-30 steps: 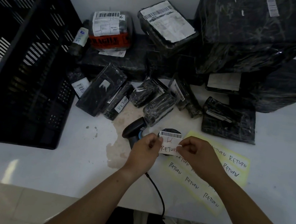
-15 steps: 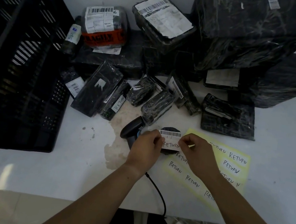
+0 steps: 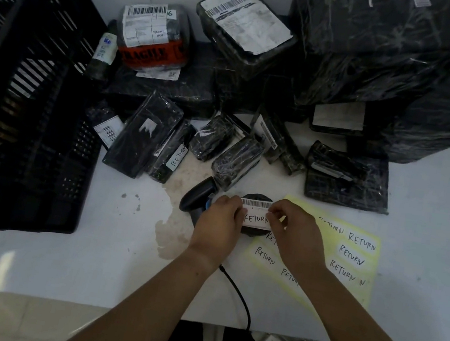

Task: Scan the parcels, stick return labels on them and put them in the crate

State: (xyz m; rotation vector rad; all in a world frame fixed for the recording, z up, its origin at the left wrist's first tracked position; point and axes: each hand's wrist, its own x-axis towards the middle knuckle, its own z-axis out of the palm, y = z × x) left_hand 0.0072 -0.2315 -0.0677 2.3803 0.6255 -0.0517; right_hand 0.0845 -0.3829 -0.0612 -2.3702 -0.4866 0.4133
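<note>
A small round black parcel (image 3: 258,198) with a barcode strip lies on the white table (image 3: 115,270) in front of me. A white RETURN label (image 3: 256,220) lies across it, just below the barcode. My left hand (image 3: 218,225) pinches the label's left end and my right hand (image 3: 294,233) pinches its right end. The yellow sheet of RETURN labels (image 3: 351,256) lies under my right hand. The black barcode scanner (image 3: 198,195) rests on the table, partly hidden behind my left hand. The black slatted crate (image 3: 26,88) stands at the left.
Many black wrapped parcels are heaped behind: a FRAGILE-taped one (image 3: 152,40), a flat one with a big label (image 3: 245,24), large boxes (image 3: 388,46) at the right, small ones (image 3: 235,160) mid-table. The scanner cable (image 3: 240,295) runs off the front edge.
The RETURN label has come down onto the round parcel below its barcode. Both hands stay at the label's ends, now closer to the parcel.
</note>
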